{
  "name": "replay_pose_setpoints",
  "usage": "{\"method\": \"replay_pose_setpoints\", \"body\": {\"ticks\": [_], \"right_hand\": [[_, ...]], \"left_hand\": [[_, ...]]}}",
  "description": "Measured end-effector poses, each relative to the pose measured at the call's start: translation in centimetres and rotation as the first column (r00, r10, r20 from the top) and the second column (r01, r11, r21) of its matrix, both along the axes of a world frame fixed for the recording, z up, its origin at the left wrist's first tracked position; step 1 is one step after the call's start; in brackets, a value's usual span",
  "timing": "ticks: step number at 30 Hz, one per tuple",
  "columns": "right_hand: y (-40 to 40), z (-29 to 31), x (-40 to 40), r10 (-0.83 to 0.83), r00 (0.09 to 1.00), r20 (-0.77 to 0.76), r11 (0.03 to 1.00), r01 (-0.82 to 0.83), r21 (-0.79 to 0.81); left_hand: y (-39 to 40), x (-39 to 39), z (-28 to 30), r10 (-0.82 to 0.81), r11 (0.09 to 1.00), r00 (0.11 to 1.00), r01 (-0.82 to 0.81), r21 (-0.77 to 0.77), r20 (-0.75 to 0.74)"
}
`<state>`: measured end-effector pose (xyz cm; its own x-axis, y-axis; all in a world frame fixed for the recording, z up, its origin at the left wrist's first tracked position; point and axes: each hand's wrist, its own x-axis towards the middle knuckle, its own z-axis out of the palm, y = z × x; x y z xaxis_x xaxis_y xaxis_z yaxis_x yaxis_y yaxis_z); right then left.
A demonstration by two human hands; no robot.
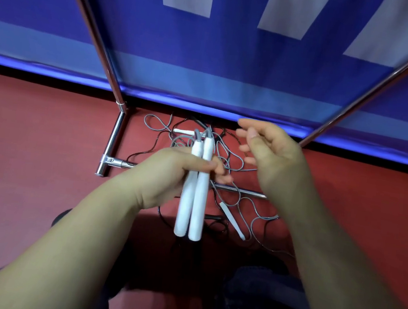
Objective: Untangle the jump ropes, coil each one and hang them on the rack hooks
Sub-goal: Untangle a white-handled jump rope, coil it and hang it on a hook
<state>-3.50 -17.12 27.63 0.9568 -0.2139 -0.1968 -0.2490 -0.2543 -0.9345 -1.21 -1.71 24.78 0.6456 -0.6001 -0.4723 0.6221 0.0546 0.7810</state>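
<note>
Behind everything stands a large blue banner with pale block shapes [237, 62], and its lower edge meets the far edge of the red floor [30, 130]. Next in size is the chrome tube rack [114, 139]: two slanted poles rise toward the top corners of the view, and its base bars lie flat on the floor near the banner.

On the floor, between and over these base bars, lies a tangle of thin grey and black jump rope cords [233, 158]. Two more slim white handles rest in this tangle, one [232, 220] on the near right side and one [184, 131] at the far side close to the banner.

The left hand [169, 173] grips a pair of long white jump rope handles [195, 189] side by side, fingers and thumb curled around their middle. The handles are about upright above the tangle, and grey cords leave their far ends. The right hand [268, 158] hovers just beside the handles, to their right, with fingers spread and loosely bent. It holds nothing, as far as I can see.
</note>
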Motion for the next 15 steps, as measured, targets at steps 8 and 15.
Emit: {"method": "replay_pose_setpoints", "body": {"ticks": [8,15], "right_hand": [[0.67,0.36,-0.81,0.380,0.915,-0.137,0.915,-0.349,0.203],[0.73,0.10,-0.77,0.359,0.929,-0.089,0.924,-0.340,0.173]], "left_hand": [[0.57,-0.04,0.65,-0.295,0.929,0.954,0.273,-0.251,-0.051],[0.88,0.20,0.25,-0.399,0.869,0.911,0.339,-0.360,-0.103]]}}
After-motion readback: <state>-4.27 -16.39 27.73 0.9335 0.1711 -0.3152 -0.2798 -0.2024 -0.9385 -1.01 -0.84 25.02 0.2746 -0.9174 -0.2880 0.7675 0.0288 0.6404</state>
